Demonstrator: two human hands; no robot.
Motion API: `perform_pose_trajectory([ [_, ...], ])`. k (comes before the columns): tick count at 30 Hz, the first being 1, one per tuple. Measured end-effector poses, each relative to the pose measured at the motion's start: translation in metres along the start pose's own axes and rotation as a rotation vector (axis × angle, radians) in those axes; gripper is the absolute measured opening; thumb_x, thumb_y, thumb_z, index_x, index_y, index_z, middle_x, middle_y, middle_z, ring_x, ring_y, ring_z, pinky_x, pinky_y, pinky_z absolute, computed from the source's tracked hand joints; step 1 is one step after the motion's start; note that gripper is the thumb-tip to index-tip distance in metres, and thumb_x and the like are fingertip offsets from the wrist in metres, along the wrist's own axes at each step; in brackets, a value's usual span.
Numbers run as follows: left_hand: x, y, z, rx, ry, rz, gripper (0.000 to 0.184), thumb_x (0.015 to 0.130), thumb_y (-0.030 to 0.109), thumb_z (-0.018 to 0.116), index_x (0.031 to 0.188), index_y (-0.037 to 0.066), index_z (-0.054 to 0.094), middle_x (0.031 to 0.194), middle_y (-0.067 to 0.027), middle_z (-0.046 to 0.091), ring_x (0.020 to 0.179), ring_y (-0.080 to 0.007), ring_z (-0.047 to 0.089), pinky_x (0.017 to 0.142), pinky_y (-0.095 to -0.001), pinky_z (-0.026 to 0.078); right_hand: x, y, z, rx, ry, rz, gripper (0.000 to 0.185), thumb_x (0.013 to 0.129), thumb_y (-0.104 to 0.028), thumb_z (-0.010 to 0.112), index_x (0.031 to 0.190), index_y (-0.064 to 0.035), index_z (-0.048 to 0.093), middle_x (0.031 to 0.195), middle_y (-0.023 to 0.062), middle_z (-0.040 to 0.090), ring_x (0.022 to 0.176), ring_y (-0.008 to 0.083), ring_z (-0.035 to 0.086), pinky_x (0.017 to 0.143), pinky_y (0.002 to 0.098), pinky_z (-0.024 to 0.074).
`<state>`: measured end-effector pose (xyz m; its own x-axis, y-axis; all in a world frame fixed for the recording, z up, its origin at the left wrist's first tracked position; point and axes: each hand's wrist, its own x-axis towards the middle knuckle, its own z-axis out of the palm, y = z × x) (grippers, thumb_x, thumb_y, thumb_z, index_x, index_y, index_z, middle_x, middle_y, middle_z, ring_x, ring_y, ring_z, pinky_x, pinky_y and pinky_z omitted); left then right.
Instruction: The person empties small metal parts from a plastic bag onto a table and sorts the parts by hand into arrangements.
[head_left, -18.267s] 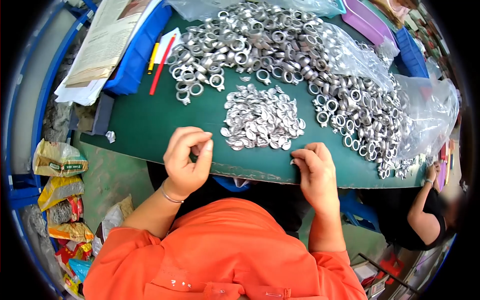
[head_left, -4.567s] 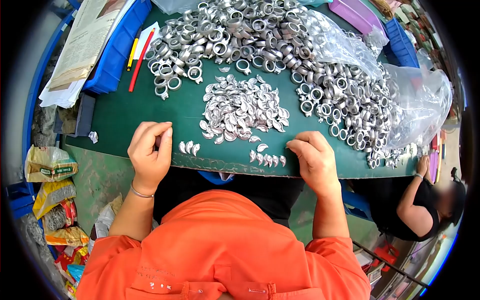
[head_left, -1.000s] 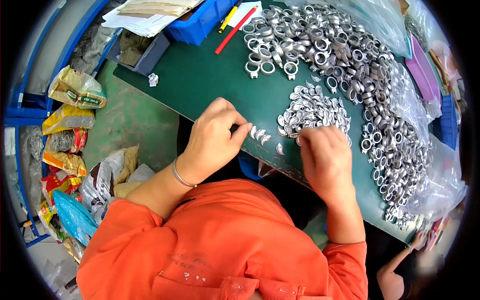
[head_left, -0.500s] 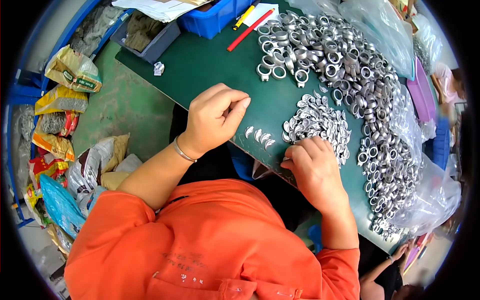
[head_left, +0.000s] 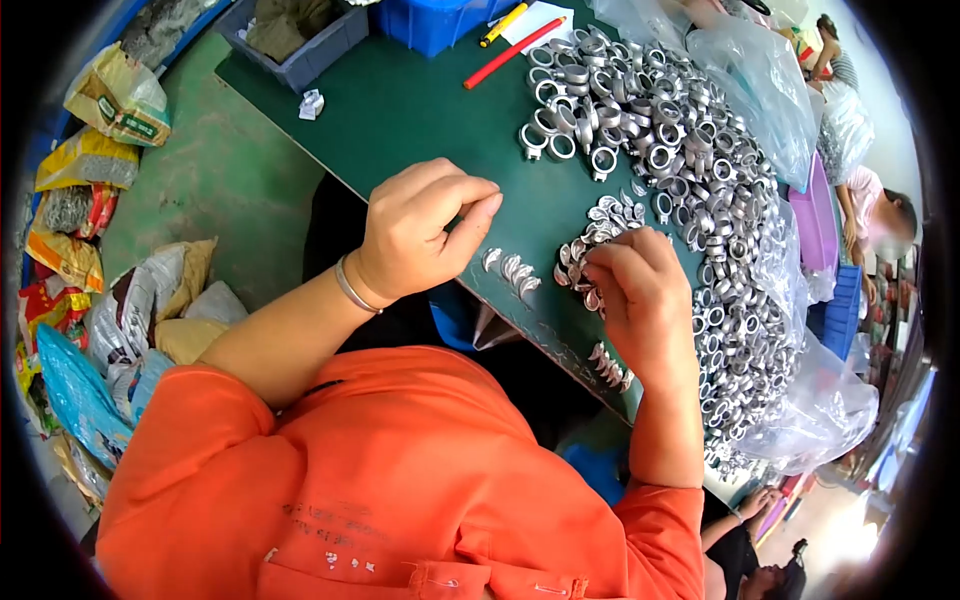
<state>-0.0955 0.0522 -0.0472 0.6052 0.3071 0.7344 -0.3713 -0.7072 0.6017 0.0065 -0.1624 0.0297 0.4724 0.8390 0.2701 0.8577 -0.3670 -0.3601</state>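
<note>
Silvery leaves make a small pile (head_left: 612, 218) on the green table (head_left: 420, 110), and from my end I take that pile as the landmark. I see the right hand (head_left: 645, 300) over its near side, thumb and forefinger narrowed by the leaves; I can't tell whether they grip one. Left of the pile, the left hand (head_left: 425, 235) hovers with thumb and forefinger pinched together, and I can't make out anything between them.

A short row (head_left: 515, 272) of leaves lies left of the pile, below the left fingertips. Another row (head_left: 610, 365) sits on the pile's near side, close to the table edge and beside the right wrist.

Beyond the pile and to its right, I get a broad heap of metal rings (head_left: 670, 130). Farther left of the pile, past the rings, are a red pen (head_left: 515, 52) and a yellow pen (head_left: 503, 25).
</note>
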Motion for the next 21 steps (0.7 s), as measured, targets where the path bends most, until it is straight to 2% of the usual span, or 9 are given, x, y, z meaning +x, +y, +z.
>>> perform_pose_trajectory([
  [4, 0.001, -0.002, 0.001, 0.021, -0.013, 0.014, 0.008, 0.082, -0.005, 0.075, 0.088, -0.002, 0.07, 0.073, -0.0082, 0.064, 0.054, -0.0142, 0.055, 0.048, -0.0247, 0.042, -0.012, -0.01, 0.014, -0.133, -0.085, -0.099, 0.02, 0.072, 0.001, 0.067, 0.09, -0.0058, 0.071, 0.087, 0.006, 0.06, 0.081, 0.0272, 0.057, 0.073, 0.039, 0.045],
  [9, 0.0, -0.002, 0.0, 0.018, -0.013, 0.044, 0.009, 0.081, -0.006, 0.075, 0.088, -0.002, 0.07, 0.073, -0.0084, 0.065, 0.054, -0.0145, 0.055, 0.048, -0.0252, 0.042, -0.025, -0.003, 0.006, -0.097, -0.107, -0.066, 0.021, 0.075, -0.007, 0.072, 0.095, -0.0095, 0.072, 0.09, 0.0022, 0.06, 0.085, 0.0245, 0.057, 0.074, 0.0385, 0.042],
  [13, 0.0, -0.001, 0.0, 0.008, -0.007, 0.031, 0.01, 0.081, -0.006, 0.075, 0.089, -0.002, 0.07, 0.073, -0.0083, 0.066, 0.054, -0.0144, 0.055, 0.048, -0.025, 0.042, -0.028, -0.011, 0.012, -0.118, -0.144, -0.08, 0.022, 0.071, -0.003, 0.069, 0.093, -0.0069, 0.072, 0.092, 0.004, 0.062, 0.086, 0.0246, 0.058, 0.076, 0.0381, 0.0425],
  [16, 0.0, -0.002, 0.0, 0.01, -0.009, 0.029, 0.011, 0.081, -0.007, 0.075, 0.09, -0.002, 0.07, 0.073, -0.0081, 0.065, 0.054, -0.014, 0.055, 0.048, -0.0246, 0.041, -0.037, -0.008, 0.004, -0.038, -0.213, -0.123, 0.022, 0.074, -0.003, 0.069, 0.096, -0.0053, 0.071, 0.096, 0.0055, 0.064, 0.089, 0.0251, 0.059, 0.079, 0.0377, 0.0438],
  [17, 0.0, -0.003, 0.0, 0.012, -0.009, 0.039, 0.011, 0.082, -0.007, 0.075, 0.09, -0.002, 0.07, 0.073, -0.0078, 0.065, 0.054, -0.0136, 0.054, 0.048, -0.0242, 0.041, -0.039, -0.004, 0.002, 0.003, -0.188, -0.121, 0.022, 0.076, -0.001, 0.071, 0.097, -0.004, 0.07, 0.095, 0.0077, 0.065, 0.085, 0.027, 0.061, 0.074, 0.038, 0.048],
  [18, -0.001, -0.003, 0.0, 0.013, -0.01, 0.046, 0.011, 0.082, -0.007, 0.075, 0.091, -0.002, 0.07, 0.073, -0.0076, 0.065, 0.054, -0.0133, 0.054, 0.048, -0.0238, 0.041, -0.042, -0.004, 0.004, 0.004, -0.19, -0.117, 0.022, 0.076, -0.001, 0.071, 0.097, -0.004, 0.07, 0.095, 0.0077, 0.065, 0.085, 0.027, 0.061, 0.074, 0.038, 0.048],
  [19, -0.001, -0.001, 0.0, 0.01, -0.013, 0.044, 0.011, 0.082, -0.007, 0.075, 0.091, -0.002, 0.07, 0.073, -0.0076, 0.065, 0.054, -0.0133, 0.054, 0.048, -0.0238, 0.041, -0.047, -0.004, 0.006, 0.027, -0.076, -0.027, 0.022, 0.076, -0.001, 0.072, 0.098, -0.0033, 0.069, 0.092, 0.009, 0.065, 0.081, 0.0281, 0.061, 0.07, 0.0385, 0.0494],
  [20, 0.0, 0.0, 0.0, 0.015, -0.002, 0.024, 0.011, 0.081, -0.004, 0.075, 0.088, 0.001, 0.069, 0.071, -0.0074, 0.063, 0.055, -0.018, 0.055, 0.049, -0.0278, 0.043, -0.05, -0.004, 0.007, 0.047, 0.04, 0.063, 0.022, 0.077, 0.0, 0.073, 0.098, -0.0025, 0.069, 0.09, 0.0103, 0.065, 0.076, 0.0292, 0.062, 0.065, 0.0389, 0.0507],
  [21, 0.001, 0.001, 0.001, 0.019, 0.007, 0.006, 0.011, 0.08, -0.002, 0.076, 0.086, 0.003, 0.069, 0.068, -0.0073, 0.061, 0.055, -0.0227, 0.057, 0.05, -0.0318, 0.044, -0.05, -0.007, 0.008, 0.067, 0.055, 0.085, 0.021, 0.078, -0.001, 0.075, 0.098, -0.0017, 0.069, 0.085, 0.0123, 0.063, 0.071, 0.0313, 0.062, 0.06, 0.04, 0.0515],
])
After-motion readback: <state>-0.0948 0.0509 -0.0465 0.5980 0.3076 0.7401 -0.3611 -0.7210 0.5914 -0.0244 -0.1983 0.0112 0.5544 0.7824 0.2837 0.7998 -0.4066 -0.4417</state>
